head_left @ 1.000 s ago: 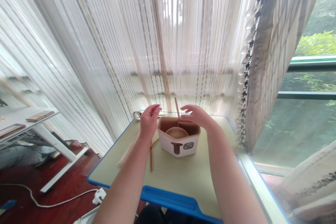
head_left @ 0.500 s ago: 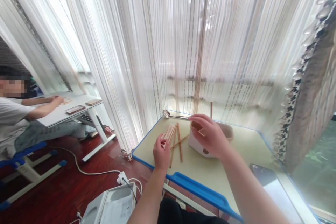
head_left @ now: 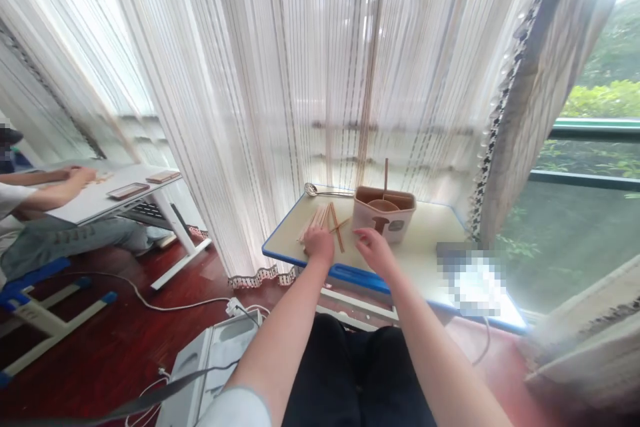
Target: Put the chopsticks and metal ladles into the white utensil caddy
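Several wooden chopsticks (head_left: 325, 220) lie in a loose bundle on the small blue-edged table (head_left: 425, 248). My left hand (head_left: 320, 243) rests at their near ends with its fingers curled; whether it grips any is hidden. My right hand (head_left: 373, 248) hovers palm down over the table just in front of the white and brown utensil holder (head_left: 383, 215), fingers loosely apart and holding nothing. One chopstick (head_left: 385, 177) stands upright in the holder. A metal spoon (head_left: 320, 191) lies at the far left corner of the table.
A striped sheer curtain (head_left: 300, 80) hangs behind the table, a heavier drape (head_left: 530, 107) to the right. At the left another person (head_left: 30, 213) sits at a white desk (head_left: 105, 197). A white box (head_left: 215, 367) and cables lie on the red floor.
The view has pulled back from the table. My right hand has come off the holder's rim and dropped in front of it. My left hand stays at the chopsticks' near ends.
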Motion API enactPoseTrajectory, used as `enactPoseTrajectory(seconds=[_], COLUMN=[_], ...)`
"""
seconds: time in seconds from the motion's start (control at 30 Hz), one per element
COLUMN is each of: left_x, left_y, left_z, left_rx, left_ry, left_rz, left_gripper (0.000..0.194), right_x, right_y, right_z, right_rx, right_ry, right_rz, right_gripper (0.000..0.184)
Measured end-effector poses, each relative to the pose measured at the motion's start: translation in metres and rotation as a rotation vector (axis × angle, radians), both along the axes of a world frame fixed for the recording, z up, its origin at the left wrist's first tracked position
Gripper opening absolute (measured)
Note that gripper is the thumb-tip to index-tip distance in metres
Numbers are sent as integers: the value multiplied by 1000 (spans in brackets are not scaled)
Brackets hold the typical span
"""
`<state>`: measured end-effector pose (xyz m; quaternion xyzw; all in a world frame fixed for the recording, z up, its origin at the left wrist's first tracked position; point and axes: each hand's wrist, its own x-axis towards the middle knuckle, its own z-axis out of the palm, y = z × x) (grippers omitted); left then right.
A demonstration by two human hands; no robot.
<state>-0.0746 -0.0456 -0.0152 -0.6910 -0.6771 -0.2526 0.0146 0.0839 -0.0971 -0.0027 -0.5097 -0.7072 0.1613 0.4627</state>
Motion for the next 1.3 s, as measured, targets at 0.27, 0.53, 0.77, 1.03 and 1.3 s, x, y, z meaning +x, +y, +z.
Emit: enactPoseTrajectory(seconds=[0.27, 0.53, 0.77, 1.03, 1.3], left_x=[3, -3, -2, -2, -1], left_y=[3, 9, 15, 15, 8], left_z=[-4, -9, -15, -18, -15], left_rx=[34, 196, 498, 662, 782], left_ry=[2, -62, -104, -277, -326], left_rz=[1, 15, -14, -42, -83], left_gripper=[28, 28, 32, 30, 25], right_x=[1, -10, -5, -6, -7], right_y=[-3, -11, -6, -7, -13], right_z=[-47, -43, -44, -44, -41], right_rx=[-48, -7, -97, -97, -81], right_ry=[-12, -62, -36, -69, -68], right_rz=[-105, -162, -138, -128, -144], right_gripper=[39, 46, 42, 34, 32])
